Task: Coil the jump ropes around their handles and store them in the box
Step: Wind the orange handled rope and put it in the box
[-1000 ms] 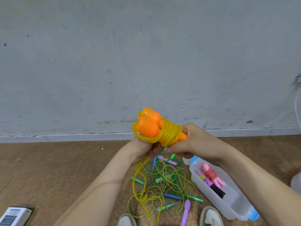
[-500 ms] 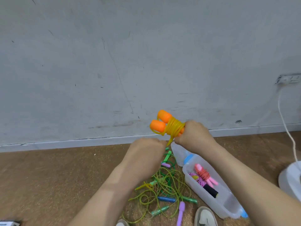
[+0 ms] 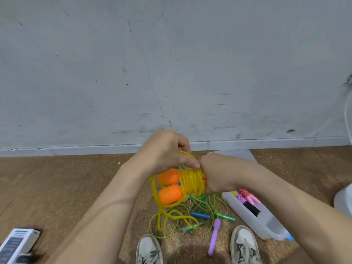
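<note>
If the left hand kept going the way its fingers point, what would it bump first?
The left hand, pinching the yellow rope, points sideways at the right hand, which grips the orange handles. It would likely bump that hand first; they look almost touching.

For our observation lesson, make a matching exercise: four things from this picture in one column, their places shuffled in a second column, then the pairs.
Things
1 orange handles
2 purple handle
3 pink rope
4 carton

Places
A in the box
B on the floor, far left
C gripped by the right hand
D between the shoes

Pairs: 1-C, 2-D, 3-A, 4-B
</note>
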Demonstrator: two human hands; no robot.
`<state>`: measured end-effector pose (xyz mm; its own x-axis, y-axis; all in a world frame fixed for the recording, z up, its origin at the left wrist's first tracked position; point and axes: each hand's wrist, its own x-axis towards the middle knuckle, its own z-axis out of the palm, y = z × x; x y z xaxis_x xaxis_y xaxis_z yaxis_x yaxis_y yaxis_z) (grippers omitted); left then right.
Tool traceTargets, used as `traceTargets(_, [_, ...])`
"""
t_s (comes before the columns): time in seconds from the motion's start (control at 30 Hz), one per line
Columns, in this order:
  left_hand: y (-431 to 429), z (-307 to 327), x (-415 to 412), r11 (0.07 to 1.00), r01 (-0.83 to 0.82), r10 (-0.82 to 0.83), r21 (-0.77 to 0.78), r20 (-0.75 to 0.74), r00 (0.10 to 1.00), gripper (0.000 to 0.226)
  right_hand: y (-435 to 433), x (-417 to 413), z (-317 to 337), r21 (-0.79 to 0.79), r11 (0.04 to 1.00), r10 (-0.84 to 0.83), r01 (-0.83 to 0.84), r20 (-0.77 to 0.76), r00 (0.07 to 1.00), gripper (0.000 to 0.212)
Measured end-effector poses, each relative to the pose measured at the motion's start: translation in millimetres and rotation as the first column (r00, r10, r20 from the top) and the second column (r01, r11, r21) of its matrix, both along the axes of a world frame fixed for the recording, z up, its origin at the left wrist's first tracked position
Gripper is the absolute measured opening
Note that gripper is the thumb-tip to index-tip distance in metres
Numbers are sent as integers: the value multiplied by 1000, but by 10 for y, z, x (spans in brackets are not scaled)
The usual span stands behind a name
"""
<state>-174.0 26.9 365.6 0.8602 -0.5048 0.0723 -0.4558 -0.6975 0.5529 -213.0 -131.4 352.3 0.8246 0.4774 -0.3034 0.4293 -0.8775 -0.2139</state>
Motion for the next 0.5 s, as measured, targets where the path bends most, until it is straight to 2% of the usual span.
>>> traceTargets(0.07, [45,-29,52,988,-3,-26,-153,-186,982,25,-25,0,58,71,997,42,-40,-29,999,26])
traceTargets(0.13, [86,-52,81,968,44,-120,-249,-298,947,24,-34,-1,83,142,988,60,-54,-40,997,18])
traceTargets(0.17, [108,-83,98,958,69,-166,-279,-339,926,27,-38,-12,108,170,984,62,-53,-47,997,23])
traceTargets(0.27, [127,-150,106,916,119,-310,-384,-483,819,44,-76,-58,213,274,961,66,-44,-70,995,18])
traceTargets(0.33, [74,-168,90,886,111,-378,-450,-565,734,46,-117,-75,249,373,928,45,-2,-107,993,29])
traceTargets(0.37, [35,-205,91,876,71,-380,-477,-592,711,44,-145,-68,242,429,902,20,39,-131,991,31])
traceTargets(0.43, [-38,-307,114,848,-136,-296,-513,-671,680,48,-194,-52,202,531,838,-48,124,-156,987,33])
traceTargets(0.5, [-67,-464,159,807,-276,-190,-522,-672,716,52,-193,-38,184,600,776,-129,194,-150,980,32])
